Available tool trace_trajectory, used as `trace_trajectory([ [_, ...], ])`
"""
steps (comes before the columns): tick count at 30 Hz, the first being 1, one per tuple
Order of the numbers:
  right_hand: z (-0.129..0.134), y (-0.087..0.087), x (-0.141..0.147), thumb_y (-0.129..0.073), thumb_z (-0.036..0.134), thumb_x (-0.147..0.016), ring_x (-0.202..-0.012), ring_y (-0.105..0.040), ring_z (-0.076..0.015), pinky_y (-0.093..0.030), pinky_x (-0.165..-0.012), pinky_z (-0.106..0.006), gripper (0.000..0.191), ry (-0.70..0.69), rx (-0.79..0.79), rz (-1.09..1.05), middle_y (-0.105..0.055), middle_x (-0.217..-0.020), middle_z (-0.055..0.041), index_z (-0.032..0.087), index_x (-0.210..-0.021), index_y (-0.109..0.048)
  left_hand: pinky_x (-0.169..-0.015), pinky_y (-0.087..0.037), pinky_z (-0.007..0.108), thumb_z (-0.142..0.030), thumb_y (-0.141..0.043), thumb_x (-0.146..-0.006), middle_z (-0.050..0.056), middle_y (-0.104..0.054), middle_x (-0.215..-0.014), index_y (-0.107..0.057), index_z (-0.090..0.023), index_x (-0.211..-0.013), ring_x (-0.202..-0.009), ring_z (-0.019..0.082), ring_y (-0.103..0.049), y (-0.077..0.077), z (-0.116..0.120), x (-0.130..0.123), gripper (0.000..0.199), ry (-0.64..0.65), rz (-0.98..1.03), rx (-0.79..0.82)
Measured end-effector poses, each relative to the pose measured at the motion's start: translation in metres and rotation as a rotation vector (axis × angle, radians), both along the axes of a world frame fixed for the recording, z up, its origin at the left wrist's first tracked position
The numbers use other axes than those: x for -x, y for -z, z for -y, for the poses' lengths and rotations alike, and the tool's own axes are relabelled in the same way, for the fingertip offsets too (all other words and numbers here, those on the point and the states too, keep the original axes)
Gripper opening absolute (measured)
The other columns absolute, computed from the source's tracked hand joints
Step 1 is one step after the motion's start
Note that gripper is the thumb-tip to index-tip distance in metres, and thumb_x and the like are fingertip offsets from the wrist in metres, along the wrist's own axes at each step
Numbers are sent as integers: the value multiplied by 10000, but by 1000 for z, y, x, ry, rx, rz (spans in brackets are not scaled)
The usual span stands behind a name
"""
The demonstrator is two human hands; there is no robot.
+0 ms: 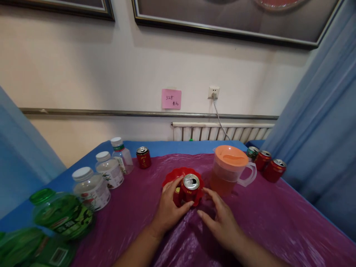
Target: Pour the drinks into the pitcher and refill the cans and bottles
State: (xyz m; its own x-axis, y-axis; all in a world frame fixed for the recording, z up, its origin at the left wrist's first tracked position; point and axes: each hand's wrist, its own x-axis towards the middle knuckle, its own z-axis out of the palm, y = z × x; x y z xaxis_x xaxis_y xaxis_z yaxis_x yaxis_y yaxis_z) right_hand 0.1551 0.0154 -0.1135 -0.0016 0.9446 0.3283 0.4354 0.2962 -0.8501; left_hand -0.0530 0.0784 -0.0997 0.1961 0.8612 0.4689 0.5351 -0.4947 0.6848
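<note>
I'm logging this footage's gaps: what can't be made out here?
All in the head view:
Red can, lower left side: hidden by left hand.
Red dish, middle: hidden by can and hand.
Nearest green bottle: cut off by left and bottom edges.
Pink note, some writing: too small.

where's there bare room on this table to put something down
Bare purple sheet lies between the bottles and left hand, and from the right hand toward the near right edge. Crowded: left edge; middle, with bowl, red can and jug.
</note>
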Motion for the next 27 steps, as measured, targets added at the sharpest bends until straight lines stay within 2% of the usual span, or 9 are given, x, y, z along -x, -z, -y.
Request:
trace_trajectory([
  [3,-12,-4,7,-753,343,-810,-1379,-519,-307,-416,-1149,-525,744,18,-16,-62,-539,-1505,-132,246,-1480,-447,-1106,-477,556,-384,-847,-716,120,-663,-1375,-561,-250,-1410,-1289,339,-596,-2,3,-1,762,48,-12,-4],
  [6,-22,-10,17,-803,327,-740,-1379,-520,-313,-394,-1163,-538,841,30,-2,-138,-545,-1502,-138,239,-1490,-433,-1106,-492,534,-387,-824,-732,126,-651,-1399,-557,-240,-1415,-1305,339,-596,-5,4,-2,748,117,-26,7],
  [10,-27,-22,25,-843,279,-660,-1253,-614,-304,-452,-1107,-503,777,13,9,-174,-651,-1362,-107,236,-1377,-546,-1110,-499,515,-340,-772,-767,115,-636,-1428,-519,-262,-1450,-1298,326,-619,-1,0,0,733,191,-9,23],
  [15,-15,-37,11,-877,302,-640,-1131,-668,-282,-508,-1032,-453,682,37,-25,-161,-711,-1225,-71,247,-1270,-620,-1104,-509,522,-517,-846,-719,111,-622,-1460,-424,-301,-1527,-1293,351,-632,12,-9,5,936,294,46,50],
  [17,-2,-41,-3,-869,297,-662,-1130,-672,-271,-515,-1027,-427,664,47,-36,-167,-712,-1229,-60,256,-1275,-618,-1092,-519,516,-555,-827,-737,120,-620,-1464,-391,-299,-1549,-1294,351,-634,14,-11,6,956,317,52,45],
  [20,20,-41,-35,-856,309,-694,-1168,-665,-266,-514,-1036,-401,659,118,-23,-172,-708,-1270,-56,263,-1302,-607,-1060,-547,496,-532,-726,-845,123,-661,-1412,-396,-286,-1546,-1257,326,-665,14,-13,7,812,270,50,2],
  [24,34,-28,-97,-842,418,-720,-1206,-650,-294,-511,-1038,-422,646,352,1,-141,-700,-1310,-91,236,-1298,-617,-1016,-582,461,-465,-646,-915,107,-736,-1279,-460,-265,-1493,-1140,285,-732,13,-15,6,639,176,37,-38],
  [27,24,-13,-155,-821,531,-713,-1120,-684,-307,-528,-995,-446,725,528,-6,-129,-721,-1254,-120,191,-1315,-604,-993,-598,434,-461,-640,-916,85,-768,-1198,-501,-260,-1451,-1089,268,-751,13,-17,4,589,127,43,-48],
])
